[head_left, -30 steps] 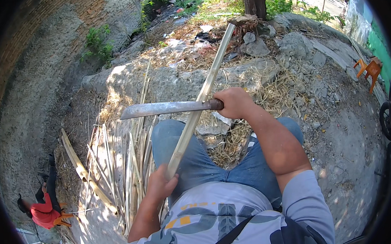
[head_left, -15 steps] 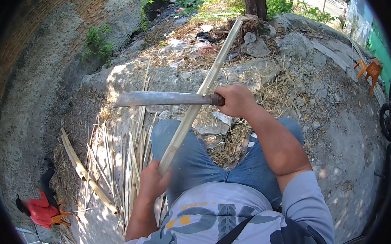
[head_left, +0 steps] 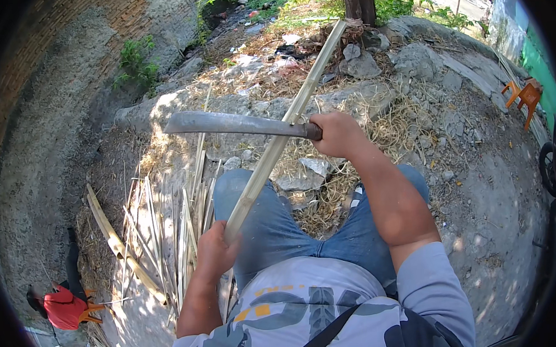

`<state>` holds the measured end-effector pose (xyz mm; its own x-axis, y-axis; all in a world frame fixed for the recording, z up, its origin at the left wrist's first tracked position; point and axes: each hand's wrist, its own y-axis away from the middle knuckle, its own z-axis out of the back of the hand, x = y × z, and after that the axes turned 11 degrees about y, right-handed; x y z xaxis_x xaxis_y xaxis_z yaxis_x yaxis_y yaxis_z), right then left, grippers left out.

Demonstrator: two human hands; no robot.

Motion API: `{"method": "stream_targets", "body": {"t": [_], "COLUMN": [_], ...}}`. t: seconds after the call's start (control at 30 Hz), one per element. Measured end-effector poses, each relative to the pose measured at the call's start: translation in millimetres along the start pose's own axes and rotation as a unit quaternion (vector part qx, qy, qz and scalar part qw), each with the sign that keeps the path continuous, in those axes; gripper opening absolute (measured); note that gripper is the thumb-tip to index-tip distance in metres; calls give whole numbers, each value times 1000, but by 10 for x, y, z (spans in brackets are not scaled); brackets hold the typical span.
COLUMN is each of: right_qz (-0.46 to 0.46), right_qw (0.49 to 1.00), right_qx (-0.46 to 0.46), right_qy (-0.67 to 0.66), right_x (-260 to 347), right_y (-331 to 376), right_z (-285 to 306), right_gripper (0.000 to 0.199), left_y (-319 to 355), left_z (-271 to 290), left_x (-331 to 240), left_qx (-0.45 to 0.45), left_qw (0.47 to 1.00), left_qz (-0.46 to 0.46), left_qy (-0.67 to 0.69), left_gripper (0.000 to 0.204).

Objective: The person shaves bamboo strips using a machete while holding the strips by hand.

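A long, pale bamboo strip slants from my lap up toward the tree at the far side. My left hand is closed round its near end, above my left thigh. In my right hand is the dark handle of a machete, fingers wrapped tight. Its broad grey blade points left and lies across the strip, at or very near its surface; whether it cuts in, I cannot tell. The strip's far end reaches the base of the tree trunk.
Split bamboo strips lie on the ground to my left, beside a thicker bamboo piece. Pale curled shavings and rocks spread ahead. A person in red sits at far left. An orange chair stands at far right.
The machete's blade tip has risen a little, so the blade now tilts down toward its handle. My right hand has shifted slightly up and right. My left hand still grips the strip.
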<state>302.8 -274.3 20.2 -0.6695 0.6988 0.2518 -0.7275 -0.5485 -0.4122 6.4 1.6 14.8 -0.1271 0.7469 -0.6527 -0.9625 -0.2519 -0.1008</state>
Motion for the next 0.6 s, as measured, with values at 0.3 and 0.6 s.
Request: {"method": "stream_targets", "body": {"t": [0.3,0.6], "right_qz": [173,2], "right_qw": [982,1000], "right_qx": [13,-12], "right_qy": [80,3], "right_x": [347,-48], "right_y": [12,-46], "right_z": [-56,43], "right_gripper": [19,16], "left_y": [6,89], "left_z": [-70,80], "left_x": [-119,64], "left_qx": [-4,-6], "left_qw": [999,992], "left_qz": [30,115], "left_qy": [22,56], "left_gripper": [29,36]}}
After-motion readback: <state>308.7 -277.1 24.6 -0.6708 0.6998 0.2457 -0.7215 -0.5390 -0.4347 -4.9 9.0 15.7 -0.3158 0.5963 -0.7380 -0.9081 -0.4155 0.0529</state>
